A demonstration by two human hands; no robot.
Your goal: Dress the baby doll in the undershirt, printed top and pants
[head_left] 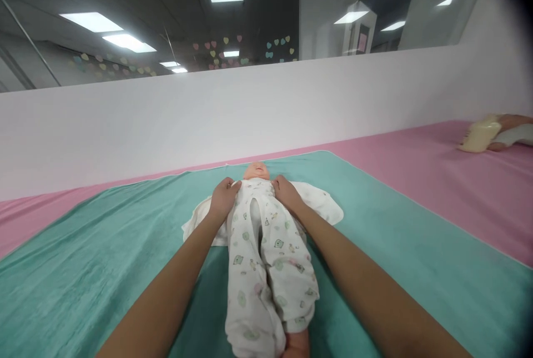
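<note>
A baby doll lies on its back on a teal mat, head away from me. It wears a white printed romper, open down the front. My left hand rests on the romper at the doll's one shoulder, fingers curled onto the cloth. My right hand lies on the other shoulder in the same way, fingers pressed on the fabric. A bare doll foot shows at the bottom edge.
The teal mat lies on a pink surface that runs along a white wall. Another doll with pale cloth lies at the far right. A window with heart stickers is above the wall.
</note>
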